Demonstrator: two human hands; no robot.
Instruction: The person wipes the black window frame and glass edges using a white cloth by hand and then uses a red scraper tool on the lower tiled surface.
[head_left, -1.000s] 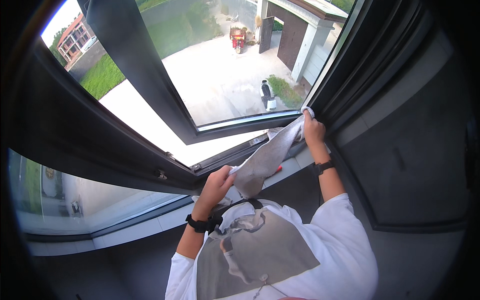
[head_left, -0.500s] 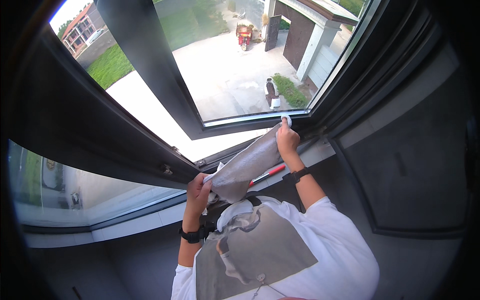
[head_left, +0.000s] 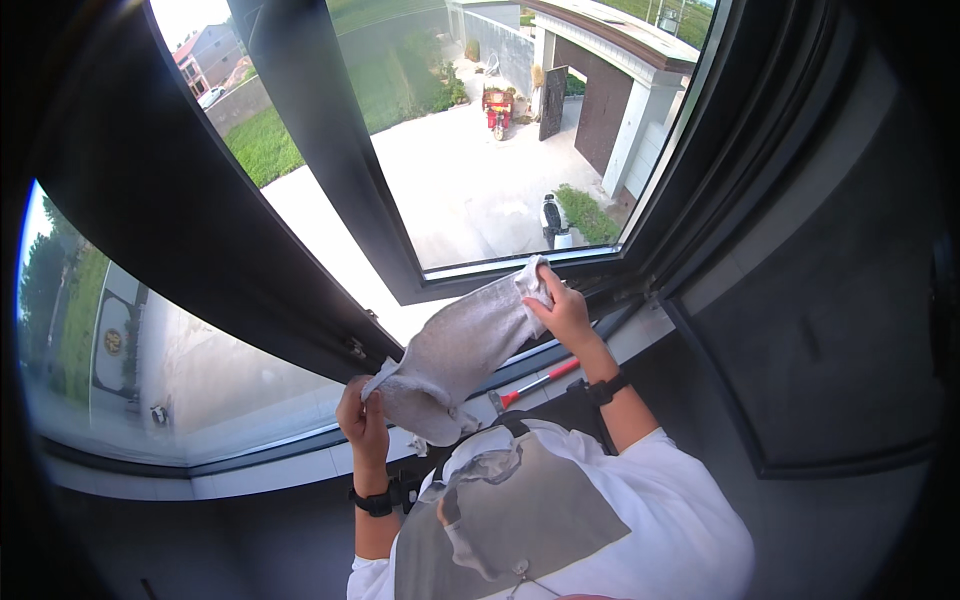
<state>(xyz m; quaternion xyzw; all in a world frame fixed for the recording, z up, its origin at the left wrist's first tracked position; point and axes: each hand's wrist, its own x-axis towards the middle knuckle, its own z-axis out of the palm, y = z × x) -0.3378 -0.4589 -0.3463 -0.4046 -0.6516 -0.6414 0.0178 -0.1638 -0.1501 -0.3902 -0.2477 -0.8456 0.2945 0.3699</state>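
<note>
Your left hand (head_left: 362, 418) pinches one end of the grey cloth (head_left: 465, 335), thumb against curled fingers. Your right hand (head_left: 562, 312) grips the bunched other end, higher up, fingers closed around it. Cloth spans between your hands, sagging toward your shirt (head_left: 660, 500), just below the tilted-in window sash (head_left: 400, 270). Red-handled tool (head_left: 540, 383) lies on the sill (head_left: 645, 328), near your right wrist.

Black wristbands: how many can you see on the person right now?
2. One black wristband is on the wrist of the left hand; the second wristband is on the wrist of the right hand. Both hands hold the grey cloth.
</note>
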